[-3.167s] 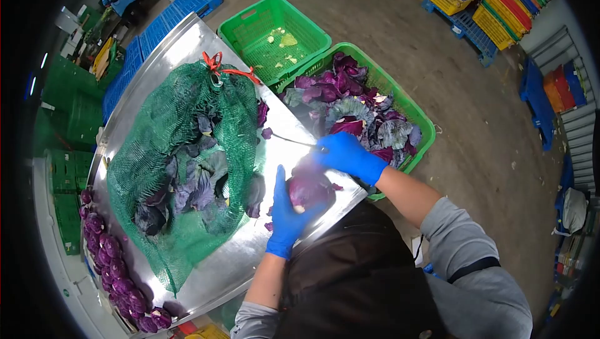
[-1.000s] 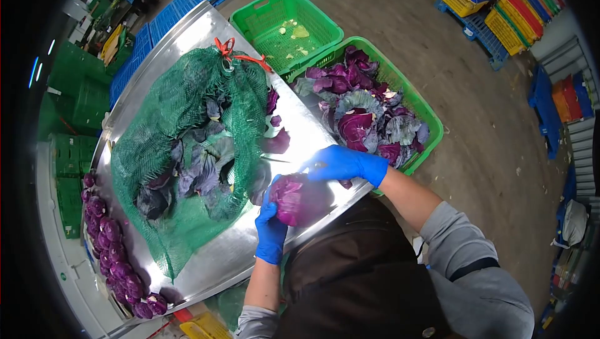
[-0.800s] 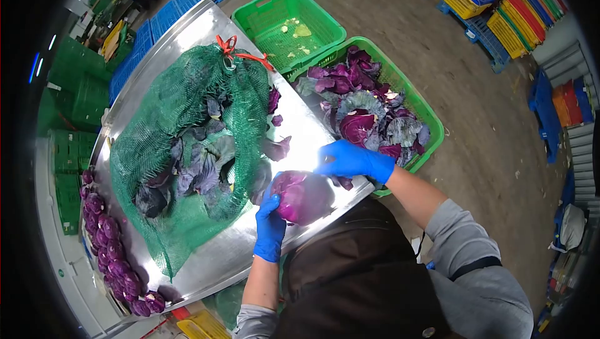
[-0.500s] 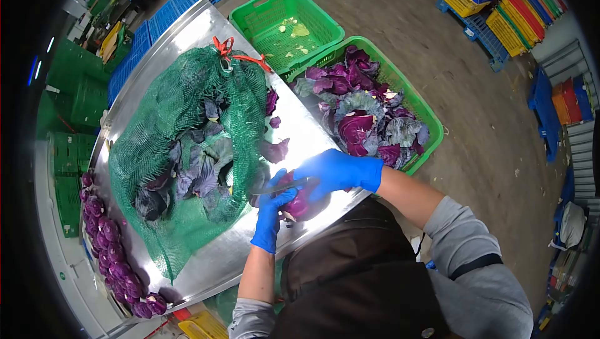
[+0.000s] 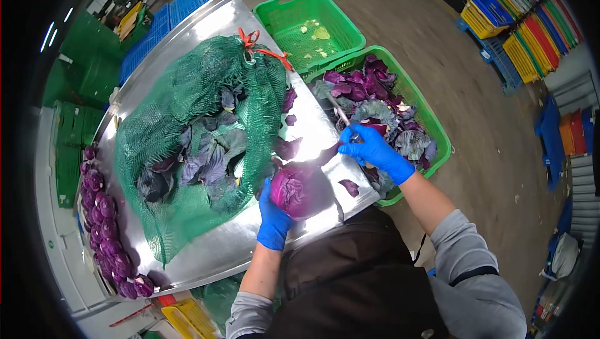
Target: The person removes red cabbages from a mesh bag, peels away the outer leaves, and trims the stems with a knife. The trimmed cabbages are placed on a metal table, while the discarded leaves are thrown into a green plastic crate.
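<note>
The left hand (image 5: pixel 274 219) grips a purple cabbage (image 5: pixel 299 194), fingers part-curled along its side, on the tabletop (image 5: pixel 219 258) close to the near edge; the right hand (image 5: pixel 378 153), closed around a knife (image 5: pixel 340 112), is past the right edge above a green crate (image 5: pixel 437 132). Were the left grip to slacken, the round cabbage could roll off; the knife, turned carelessly inward, could cut that hand

Purple cabbage (image 5: pixel 292 194) – rnd, glossy; knife (image 5: pixel 340 112) – tilted, tip prob. fwd.
</note>
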Motion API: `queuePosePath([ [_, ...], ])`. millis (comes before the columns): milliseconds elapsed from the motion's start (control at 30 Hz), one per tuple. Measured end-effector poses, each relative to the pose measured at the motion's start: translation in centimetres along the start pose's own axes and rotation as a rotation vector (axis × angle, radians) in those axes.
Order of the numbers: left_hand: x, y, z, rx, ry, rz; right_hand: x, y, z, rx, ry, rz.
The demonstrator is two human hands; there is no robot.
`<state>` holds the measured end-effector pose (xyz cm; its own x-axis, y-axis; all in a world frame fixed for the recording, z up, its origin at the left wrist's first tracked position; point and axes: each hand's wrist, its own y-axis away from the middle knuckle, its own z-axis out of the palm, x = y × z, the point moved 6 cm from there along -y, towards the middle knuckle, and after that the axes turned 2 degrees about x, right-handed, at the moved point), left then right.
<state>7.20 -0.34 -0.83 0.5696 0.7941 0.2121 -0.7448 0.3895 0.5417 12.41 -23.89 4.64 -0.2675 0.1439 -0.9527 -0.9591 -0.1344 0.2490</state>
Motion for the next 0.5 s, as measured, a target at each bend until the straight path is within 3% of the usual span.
queuePosePath([
  [67, -0.2, -0.3, -0.4, 0.028, -0.050, 0.033, -0.1, -1.1, -0.6, 0.100, 0.060, -0.116],
  [133, -0.6, -0.4, -0.3, 0.030, -0.024, 0.014, 1.0, -0.9, -3.9, 0.548, 0.029, 0.158],
  [167, -0.8, -0.3, 0.0, 0.030, -0.025, 0.013, 0.2, -1.5, -4.1, 0.489, 0.158, -0.133],
  [200, -0.9, -0.2, 0.5, 0.000, -0.039, 0.019, 0.9, -1.6, -3.8, 0.492, 0.154, -0.132],
  [267, -0.9, 0.0, 0.4, -0.026, -0.063, 0.014, -3.8, -0.1, 2.7, 0.124, 0.328, -0.513],
  [333, -0.3, -0.5, -0.2, 0.057, -0.184, 0.057, -6.0, 2.1, 6.2, -0.024, 0.678, -0.196],
  [367, 0.2, -0.3, -0.3, 0.141, -0.268, 0.127, -5.2, 1.9, 6.2, -0.018, 0.675, -0.195],
  [433, 0.6, 0.8, 1.0, 0.118, -0.367, 0.167, -3.1, 1.4, 7.4, -0.229, 0.633, -0.283],
  [467, 0.8, 1.1, 1.6, 0.094, -0.456, 0.215, -3.0, 1.2, 6.5, -0.230, 0.639, -0.286],
  [500, 1.1, 0.7, -0.4, 0.165, -0.414, 0.200, -2.5, 1.0, 4.9, -0.271, 0.540, -0.151],
])
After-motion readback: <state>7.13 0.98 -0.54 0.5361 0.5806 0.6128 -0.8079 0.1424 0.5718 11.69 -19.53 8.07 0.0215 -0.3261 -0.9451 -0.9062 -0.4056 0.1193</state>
